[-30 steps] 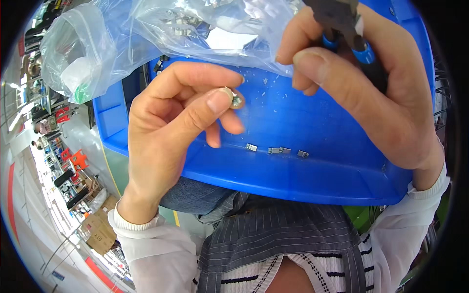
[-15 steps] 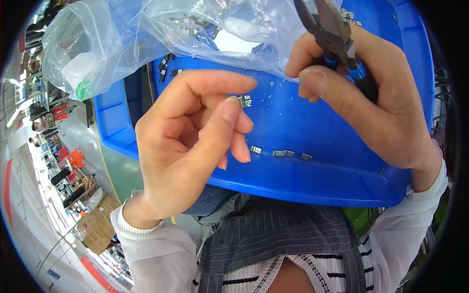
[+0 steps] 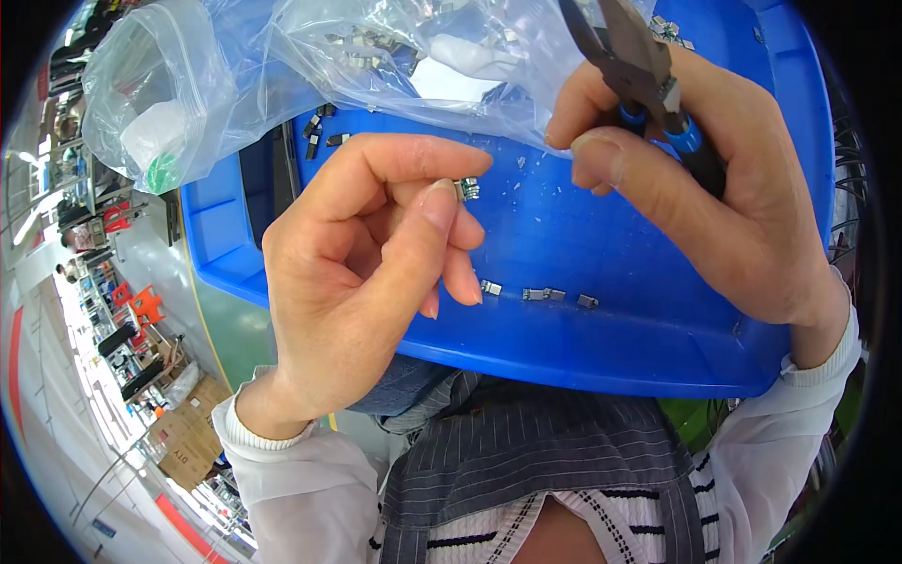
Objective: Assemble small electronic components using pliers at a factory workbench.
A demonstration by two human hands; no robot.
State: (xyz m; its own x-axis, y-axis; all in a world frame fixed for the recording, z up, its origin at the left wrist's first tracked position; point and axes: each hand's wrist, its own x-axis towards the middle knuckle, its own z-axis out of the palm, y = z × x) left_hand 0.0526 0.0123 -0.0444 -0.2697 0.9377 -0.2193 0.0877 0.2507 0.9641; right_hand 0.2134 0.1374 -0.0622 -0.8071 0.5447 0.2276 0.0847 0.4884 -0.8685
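Between the thumb and fingers of my left hand [image 3: 366, 235] is pinched a small connector board [image 3: 469, 189], its metal contacts sticking out to the right. My right hand [image 3: 714, 188] is wrapped round the handles of a pair of cutting pliers [image 3: 631, 56], black with blue bands. The plier jaws point up and away, apart from the small board. Both hands are above a blue plastic tray [image 3: 601, 352]. Near its front edge lie several loose metal-shelled connectors [image 3: 544, 294], partly in a row. Tiny clear scraps [image 3: 522, 163] are scattered between my hands.
Clear plastic bags [image 3: 282, 56] lie across the tray's far side, with many small connectors inside or under them. Several black connectors [image 3: 314, 141] sit at the far left, beside a dark flat object [image 3: 268, 183]. More connectors [image 3: 669, 32] lie behind the pliers. Cardboard boxes [image 3: 188, 432] stand off left.
The pliers in my right hand have tipped very slightly up and left. My left hand has barely shifted and keeps its pinch on the small connector board.
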